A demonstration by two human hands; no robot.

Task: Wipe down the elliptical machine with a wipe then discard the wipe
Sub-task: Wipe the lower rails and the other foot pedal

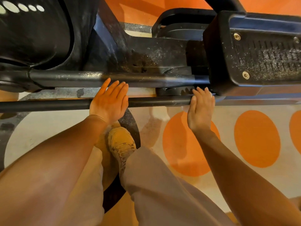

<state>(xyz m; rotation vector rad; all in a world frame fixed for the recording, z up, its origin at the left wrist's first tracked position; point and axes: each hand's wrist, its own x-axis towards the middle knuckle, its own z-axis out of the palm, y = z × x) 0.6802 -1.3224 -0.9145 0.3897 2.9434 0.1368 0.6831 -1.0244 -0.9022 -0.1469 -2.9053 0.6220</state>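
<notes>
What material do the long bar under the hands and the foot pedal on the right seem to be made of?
The bar looks like metal tubing with a matte black coating: smooth, round, evenly dull. The foot pedal seems to be moulded black plastic, given its ribbed tread, rounded corners and metal screws; white dust speckles it.

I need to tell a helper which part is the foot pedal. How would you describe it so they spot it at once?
Start at the elliptical machine, the dusty black frame across the top. Follow its bars rightward, past the right hand. The foot pedal is the big boxy platform there, alone in having a ribbed tread and brass-coloured screws.
</notes>
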